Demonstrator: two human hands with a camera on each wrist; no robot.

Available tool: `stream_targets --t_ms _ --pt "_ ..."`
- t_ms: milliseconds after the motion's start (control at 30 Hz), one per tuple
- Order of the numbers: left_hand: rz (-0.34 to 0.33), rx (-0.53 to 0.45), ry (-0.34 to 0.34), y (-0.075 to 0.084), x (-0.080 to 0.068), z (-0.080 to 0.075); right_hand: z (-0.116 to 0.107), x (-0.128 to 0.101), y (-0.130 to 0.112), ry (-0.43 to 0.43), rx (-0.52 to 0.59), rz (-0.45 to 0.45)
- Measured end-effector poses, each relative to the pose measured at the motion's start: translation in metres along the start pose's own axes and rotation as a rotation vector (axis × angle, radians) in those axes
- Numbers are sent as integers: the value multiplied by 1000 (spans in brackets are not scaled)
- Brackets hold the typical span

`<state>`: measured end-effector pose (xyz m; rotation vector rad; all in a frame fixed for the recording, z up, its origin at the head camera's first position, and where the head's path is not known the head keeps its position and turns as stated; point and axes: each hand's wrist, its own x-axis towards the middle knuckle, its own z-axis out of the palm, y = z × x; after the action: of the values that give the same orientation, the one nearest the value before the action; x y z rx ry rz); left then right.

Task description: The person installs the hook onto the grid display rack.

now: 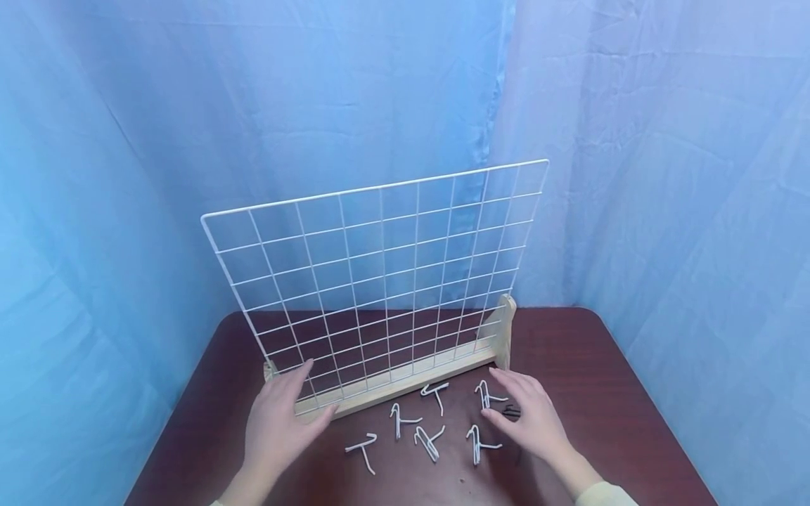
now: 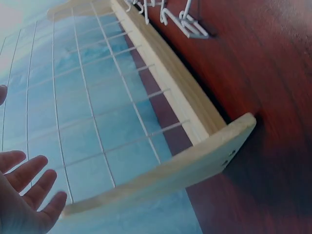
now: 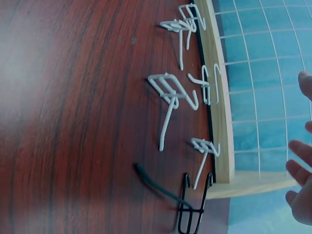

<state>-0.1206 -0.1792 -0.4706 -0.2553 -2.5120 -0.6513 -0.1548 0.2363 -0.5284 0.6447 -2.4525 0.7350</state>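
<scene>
A white wire grid panel (image 1: pixel 382 249) leans back in a pale wooden stand (image 1: pixel 405 379) on the table. My left hand (image 1: pixel 278 422) is near the stand's left end, fingers spread and thumb apart, holding nothing. Over the right side, my right hand (image 1: pixel 531 418) hovers with thumb and fingers apart, also holding nothing. Several white wire hooks lie in front of the stand, among them a white hook (image 3: pixel 170 92) in the right wrist view. A black wire hook (image 3: pixel 190 209) lies near the stand's right end; in the head view my right hand partly hides it.
The dark red-brown table (image 1: pixel 563 351) has rounded far corners. Light blue curtains (image 1: pixel 354 91) hang behind it and along both sides. An upright wooden end piece (image 2: pixel 234 139) with two screw holes closes the stand's left end.
</scene>
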Motion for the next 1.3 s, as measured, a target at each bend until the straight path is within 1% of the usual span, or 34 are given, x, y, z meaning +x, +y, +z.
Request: stream_targets --t_ms 100,200,400,600,700,800,933,1067,1300 --pt "-46 -9 -6 -2 1 -7 -2 -3 4 5 39 7" --pt "-72 -22 25 -6 1 -13 -4 -7 8 -6 58 24" --pt "-103 -82 168 -16 -2 -17 -5 -17 17 -30 53 66" --pt "-109 -153 305 -26 -3 -21 -3 -28 22 -39 62 86" --pt "-124 -175 352 -32 -3 -23 1 -35 25 -41 70 94" --pt "-149 -198 385 -37 -3 -22 5 -42 27 -38 86 97" --pt "-182 -227 413 -42 -3 -21 10 -51 30 -29 121 103" --pt "-225 -239 424 -46 -3 -22 14 -58 31 -25 136 118" --pt "-316 -276 392 -54 -2 -21 19 -69 34 -40 131 143"
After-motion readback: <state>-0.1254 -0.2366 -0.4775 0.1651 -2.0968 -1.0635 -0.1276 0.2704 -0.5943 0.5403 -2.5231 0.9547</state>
